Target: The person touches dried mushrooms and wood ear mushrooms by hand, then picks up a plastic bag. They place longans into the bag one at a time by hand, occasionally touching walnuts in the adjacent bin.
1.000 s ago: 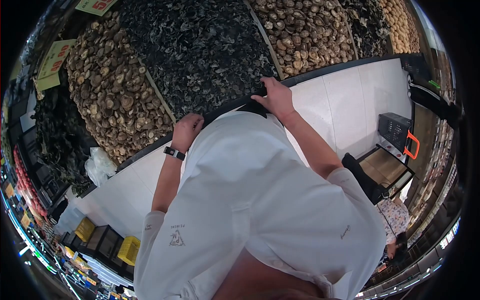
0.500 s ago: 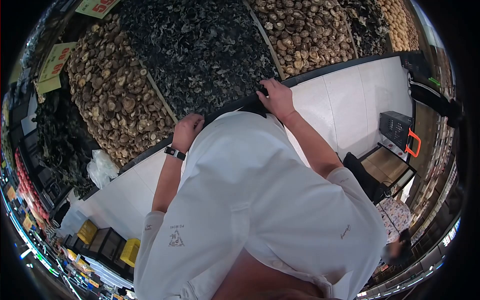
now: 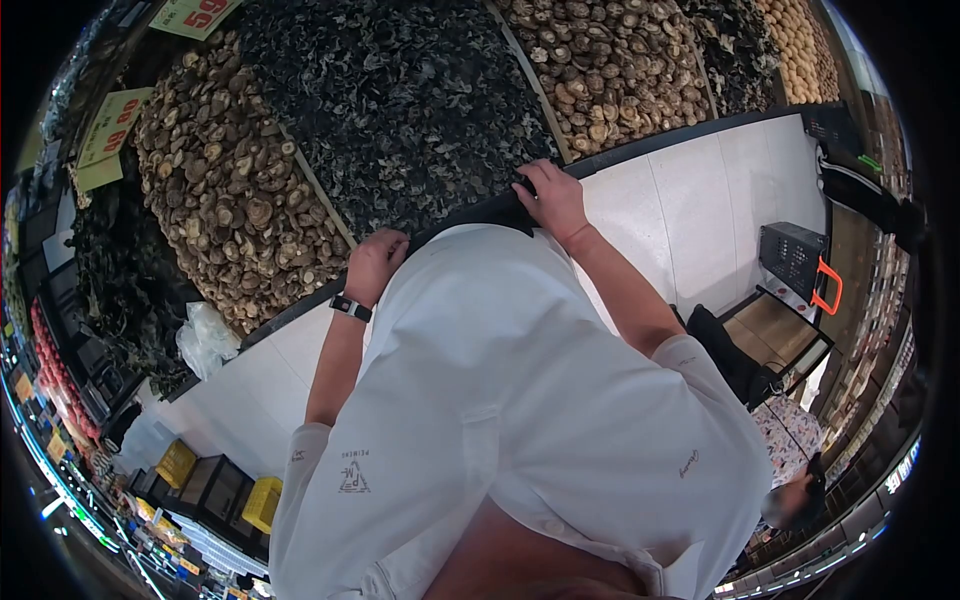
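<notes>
My left hand, with a dark-banded watch on its wrist, lies on the black edge of a sloped display. Its fingers curl over that edge. Further right, my right hand grips the same edge with bent fingers. Dried black fungus fills the section just beyond both hands. Dried shiitake mushrooms are heaped to the left of it, and more dried mushrooms to the right. Thin dividers separate the heaps. The undersides of my fingers are partly hidden.
A clear plastic bag lies at the display's left front. Price signs stand at the upper left. A dark shopping basket with an orange handle is at the right. A person in a patterned top is at the lower right.
Both hands stay in place on the black edge. The person at the lower right has shifted slightly.
</notes>
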Available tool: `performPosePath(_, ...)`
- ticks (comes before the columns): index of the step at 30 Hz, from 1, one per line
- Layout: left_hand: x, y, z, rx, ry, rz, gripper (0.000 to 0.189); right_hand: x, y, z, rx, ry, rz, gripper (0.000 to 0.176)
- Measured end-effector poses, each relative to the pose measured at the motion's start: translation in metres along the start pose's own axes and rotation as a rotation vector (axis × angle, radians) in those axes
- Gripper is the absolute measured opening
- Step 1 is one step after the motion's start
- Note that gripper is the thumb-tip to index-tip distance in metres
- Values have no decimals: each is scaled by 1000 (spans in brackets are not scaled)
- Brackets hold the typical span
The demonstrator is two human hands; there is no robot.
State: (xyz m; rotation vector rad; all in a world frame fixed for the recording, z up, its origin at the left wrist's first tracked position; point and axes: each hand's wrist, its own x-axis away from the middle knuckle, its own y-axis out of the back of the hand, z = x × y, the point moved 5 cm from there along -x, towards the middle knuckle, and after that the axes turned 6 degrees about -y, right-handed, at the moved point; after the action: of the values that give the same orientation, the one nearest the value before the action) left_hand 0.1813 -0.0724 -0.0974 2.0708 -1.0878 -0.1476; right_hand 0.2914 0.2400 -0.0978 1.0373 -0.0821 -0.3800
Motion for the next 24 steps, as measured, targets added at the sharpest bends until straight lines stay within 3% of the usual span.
performPosePath(5,-1,0,0,15,18,-5,12,-2,3,1,-63,55,-16,22)
performPosePath(17,-3,2,-7,-26,32,-9,13,-3,19,-6,-85,95,-29,27)
performPosePath(21,-3,6,-16,4,57,-19,12,-2,38,-31,-99,35,-111,25)
performPosePath(24,-5,10,-22,-20,56,-40,12,-3,48,-65,-109,-123,-157,24)
